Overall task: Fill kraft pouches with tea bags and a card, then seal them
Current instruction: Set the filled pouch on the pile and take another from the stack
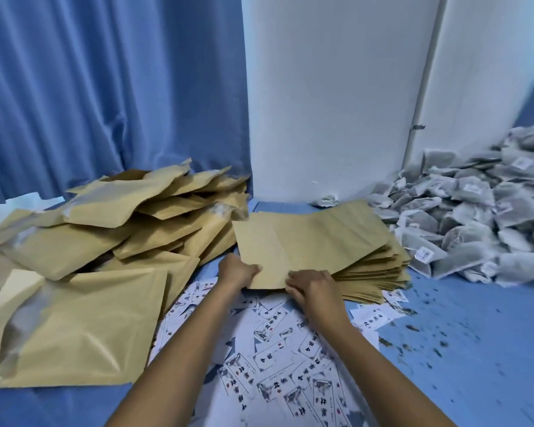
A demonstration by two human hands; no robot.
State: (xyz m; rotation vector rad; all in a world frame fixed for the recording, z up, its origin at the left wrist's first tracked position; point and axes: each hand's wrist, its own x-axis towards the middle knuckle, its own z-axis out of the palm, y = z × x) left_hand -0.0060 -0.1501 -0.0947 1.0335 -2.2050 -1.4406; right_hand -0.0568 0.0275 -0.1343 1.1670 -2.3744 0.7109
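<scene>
Fingers of both hands pinch the top kraft pouch [293, 245] over blue sheet [475, 349], curtain [105, 87] behind.

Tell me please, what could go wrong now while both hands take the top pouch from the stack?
1. The left hand and right hand grip the top pouch at its near edge; a second one from the stack of flat pouches may come along.
2. Loose tea crumbs on the blue cloth could soil the cards.

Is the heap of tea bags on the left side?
No, the tea bags lie heaped on the right, by the white wall.
</scene>
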